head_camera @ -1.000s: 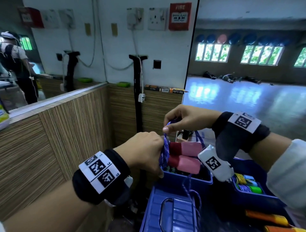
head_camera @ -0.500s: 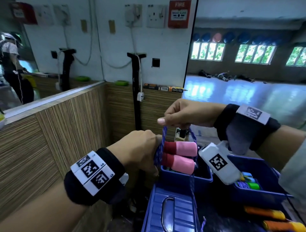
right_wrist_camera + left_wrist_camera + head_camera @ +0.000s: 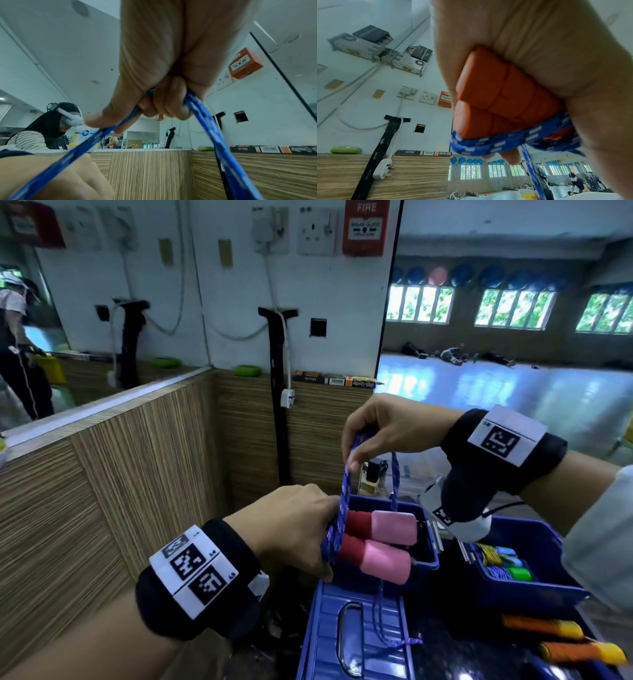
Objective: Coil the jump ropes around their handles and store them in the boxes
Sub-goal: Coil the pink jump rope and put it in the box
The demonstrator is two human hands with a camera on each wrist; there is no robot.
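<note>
My left hand [image 3: 301, 529] grips two red-and-pink jump rope handles [image 3: 380, 539] side by side, held level over an open blue box [image 3: 428, 549]. Several turns of blue patterned rope [image 3: 334, 537] are wound round the handles next to my left fingers. In the left wrist view the handles [image 3: 496, 94] sit in my palm with the rope [image 3: 488, 143] across them. My right hand [image 3: 373, 433] is above, pinching a loop of that rope [image 3: 205, 119]; one strand runs down to the coil, the other hangs past the handles to a frayed end [image 3: 400, 642].
A second blue box [image 3: 527, 594] at the right holds coiled ropes with green and blue handles. A blue lid with a metal handle [image 3: 352, 635] lies in front. Orange-and-yellow handles [image 3: 561, 638] lie at the lower right. A wood-panelled wall and mirror stand behind.
My right hand has risen with the rope and then swung left over the handles. My left hand has kept its grip and held nearly still.
</note>
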